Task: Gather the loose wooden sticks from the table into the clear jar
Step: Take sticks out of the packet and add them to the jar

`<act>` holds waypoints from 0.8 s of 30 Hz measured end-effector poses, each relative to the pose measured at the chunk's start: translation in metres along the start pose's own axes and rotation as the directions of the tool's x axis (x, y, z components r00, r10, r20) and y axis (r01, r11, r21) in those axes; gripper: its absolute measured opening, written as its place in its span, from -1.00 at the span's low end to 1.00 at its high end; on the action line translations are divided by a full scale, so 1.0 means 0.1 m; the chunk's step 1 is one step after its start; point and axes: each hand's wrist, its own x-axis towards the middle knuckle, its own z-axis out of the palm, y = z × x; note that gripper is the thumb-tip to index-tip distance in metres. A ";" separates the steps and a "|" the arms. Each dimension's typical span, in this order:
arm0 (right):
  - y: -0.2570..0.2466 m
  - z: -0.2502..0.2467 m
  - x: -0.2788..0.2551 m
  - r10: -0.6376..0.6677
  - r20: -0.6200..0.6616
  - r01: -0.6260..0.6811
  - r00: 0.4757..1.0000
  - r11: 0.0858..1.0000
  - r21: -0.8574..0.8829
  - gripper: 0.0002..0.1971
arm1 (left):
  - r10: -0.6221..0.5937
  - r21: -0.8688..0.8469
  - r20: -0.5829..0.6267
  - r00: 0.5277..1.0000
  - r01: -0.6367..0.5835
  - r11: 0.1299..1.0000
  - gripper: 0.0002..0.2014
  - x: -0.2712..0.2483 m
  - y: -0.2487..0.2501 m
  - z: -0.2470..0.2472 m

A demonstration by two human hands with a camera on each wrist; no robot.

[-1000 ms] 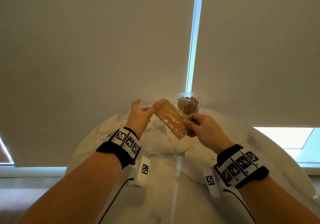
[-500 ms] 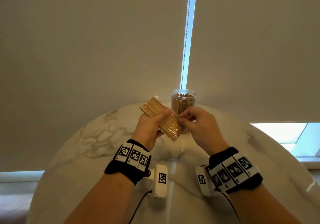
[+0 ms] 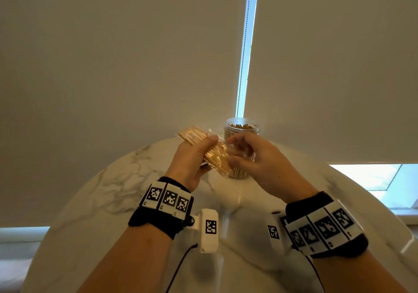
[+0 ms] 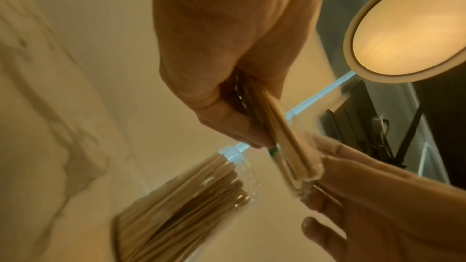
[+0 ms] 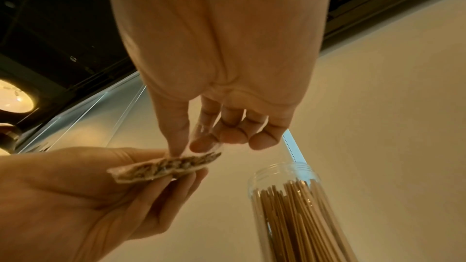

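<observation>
So the left hand (image 3: 192, 157) is now wrapping its fingers round the middle of the plastic-wrapped stick bundle (image 3: 204, 148), where a moment ago only the right was carrying it. That's freeing the right hand (image 3: 253, 157), whose thumb and forefinger are pinching the wrapper's near end, probably to open it. Bundle's hanging just before the clear jar (image 3: 241, 132), long axis slanting far-left to near-right.

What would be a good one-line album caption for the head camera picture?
Two hands work at a clear-wrapped packet of wooden sticks before a stick-filled clear jar on a marble table.
</observation>
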 end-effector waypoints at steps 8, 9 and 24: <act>0.09 -0.27 -0.01 0.091 0.171 -0.100 0.981 0.994 0.045 -0.88 | -0.045 -0.144 -0.122 0.992 0.027 0.989 -0.78 0.00 0.02 -0.02; 0.12 -0.31 -0.02 0.116 0.188 -0.122 0.975 0.992 0.022 -0.87 | -0.046 -0.162 -0.128 0.991 0.025 0.987 -0.82 0.00 0.03 -0.03; 0.03 0.13 0.05 0.717 0.338 -0.669 0.610 0.238 0.704 -0.54 | 0.152 -0.357 -0.249 0.956 -0.237 0.903 -0.91 -0.13 0.31 0.14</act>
